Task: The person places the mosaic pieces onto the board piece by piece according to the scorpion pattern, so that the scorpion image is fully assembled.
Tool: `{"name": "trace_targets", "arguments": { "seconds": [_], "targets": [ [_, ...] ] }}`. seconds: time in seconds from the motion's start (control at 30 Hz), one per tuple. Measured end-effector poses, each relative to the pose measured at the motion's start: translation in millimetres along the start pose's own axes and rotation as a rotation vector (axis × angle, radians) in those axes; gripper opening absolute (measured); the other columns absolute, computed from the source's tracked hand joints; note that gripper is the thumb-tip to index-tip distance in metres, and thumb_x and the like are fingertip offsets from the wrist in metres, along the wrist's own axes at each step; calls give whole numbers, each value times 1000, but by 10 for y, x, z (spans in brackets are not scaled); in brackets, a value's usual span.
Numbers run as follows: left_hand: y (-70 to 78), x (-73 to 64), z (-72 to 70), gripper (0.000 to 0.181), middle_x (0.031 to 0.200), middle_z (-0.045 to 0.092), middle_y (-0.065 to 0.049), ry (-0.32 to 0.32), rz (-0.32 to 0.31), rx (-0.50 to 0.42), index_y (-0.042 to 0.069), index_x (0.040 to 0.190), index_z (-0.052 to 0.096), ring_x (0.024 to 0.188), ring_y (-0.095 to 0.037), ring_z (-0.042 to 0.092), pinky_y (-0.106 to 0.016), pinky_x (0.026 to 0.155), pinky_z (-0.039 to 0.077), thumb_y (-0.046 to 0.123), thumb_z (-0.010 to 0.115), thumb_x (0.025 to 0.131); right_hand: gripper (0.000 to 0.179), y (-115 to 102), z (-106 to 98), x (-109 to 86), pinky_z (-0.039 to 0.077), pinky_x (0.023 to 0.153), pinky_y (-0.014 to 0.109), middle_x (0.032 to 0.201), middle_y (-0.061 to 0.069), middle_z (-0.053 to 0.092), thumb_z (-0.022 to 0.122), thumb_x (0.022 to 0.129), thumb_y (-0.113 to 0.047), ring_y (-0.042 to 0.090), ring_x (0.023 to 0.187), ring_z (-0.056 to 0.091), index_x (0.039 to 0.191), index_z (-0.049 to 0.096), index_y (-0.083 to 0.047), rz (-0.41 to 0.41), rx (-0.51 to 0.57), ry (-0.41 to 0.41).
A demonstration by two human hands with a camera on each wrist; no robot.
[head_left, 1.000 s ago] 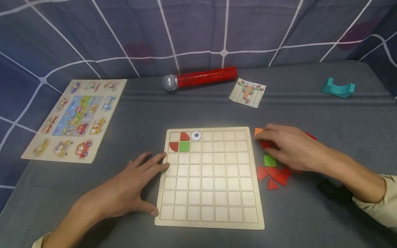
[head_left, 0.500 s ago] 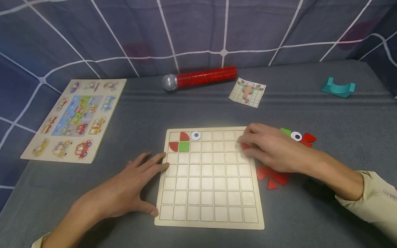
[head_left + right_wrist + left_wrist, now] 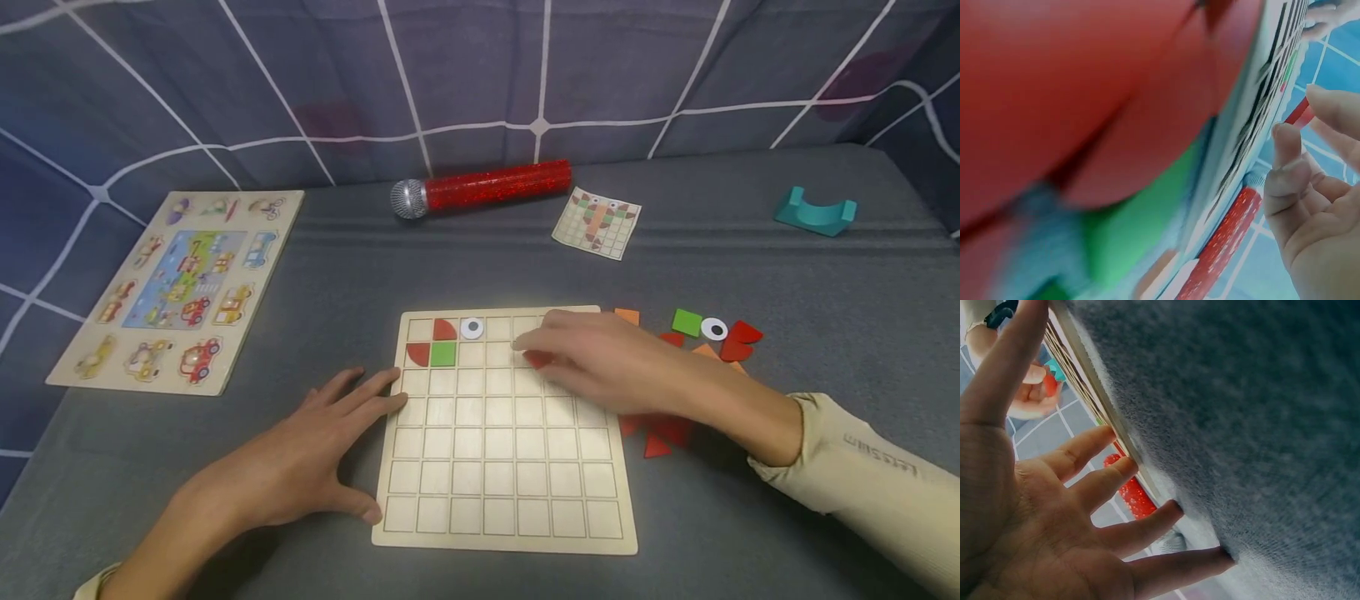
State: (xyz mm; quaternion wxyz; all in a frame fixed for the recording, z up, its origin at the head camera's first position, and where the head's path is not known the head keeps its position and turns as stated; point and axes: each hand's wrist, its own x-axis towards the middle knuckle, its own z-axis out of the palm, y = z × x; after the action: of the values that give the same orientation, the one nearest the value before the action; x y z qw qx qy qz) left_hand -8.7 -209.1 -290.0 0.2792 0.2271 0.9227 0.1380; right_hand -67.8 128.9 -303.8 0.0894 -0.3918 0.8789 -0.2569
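A wooden grid board lies flat on the table. In its upper left cells sit two red quarter-circle tiles, a green square tile and a round eye tile. My left hand rests at the board's left edge, fingers spread, fingertips and thumb touching the rim. Over the board's upper right part, my right hand pinches a red tile between thumb and fingers. The tile's full shape is hidden by the fingers. Loose red, green, orange and eye tiles lie right of the board, partly behind the right forearm.
A small pattern card and a red glittery microphone lie at the back. On the left is a picture puzzle board. A teal curved block sits at the back right. A dark gridded cloth hangs behind.
My right hand has picked up a red tile from the pile and carried it left over the board. The left hand has stayed at the board's edge.
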Motion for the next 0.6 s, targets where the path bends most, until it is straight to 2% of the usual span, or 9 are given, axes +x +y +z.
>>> {"name": "trace_targets", "arguments": {
  "seconds": [0.07, 0.3, 0.6],
  "targets": [
    [-2, 1, -3, 113, 163, 19, 0, 0, 2, 0, 24, 151, 40, 145, -43, 13, -77, 103, 18, 67, 82, 55, 31, -47, 6, 85, 51, 82, 33, 101, -5, 62, 67, 91, -11, 11, 90, 56, 123, 67, -13, -4, -13, -4],
    [-15, -15, 1, 111, 163, 20, 1, 17, 34, 18, 22, 151, 41, 145, -44, 15, -78, 100, 20, 66, 82, 57, 12, -149, 34, 371, 46, 68, 30, 82, -6, 54, 65, 89, -7, 12, 73, 51, 96, 68, -16, -87, -78, -13],
    [-28, -26, 8, 111, 162, 21, 1, 44, 61, 42, 21, 150, 42, 144, -43, 17, -79, 99, 23, 69, 80, 58, 8, -214, 87, 627, 45, 65, 30, 81, -4, 52, 68, 92, -12, 14, 71, 50, 99, 69, -16, -87, -135, -99]
  ]
}}
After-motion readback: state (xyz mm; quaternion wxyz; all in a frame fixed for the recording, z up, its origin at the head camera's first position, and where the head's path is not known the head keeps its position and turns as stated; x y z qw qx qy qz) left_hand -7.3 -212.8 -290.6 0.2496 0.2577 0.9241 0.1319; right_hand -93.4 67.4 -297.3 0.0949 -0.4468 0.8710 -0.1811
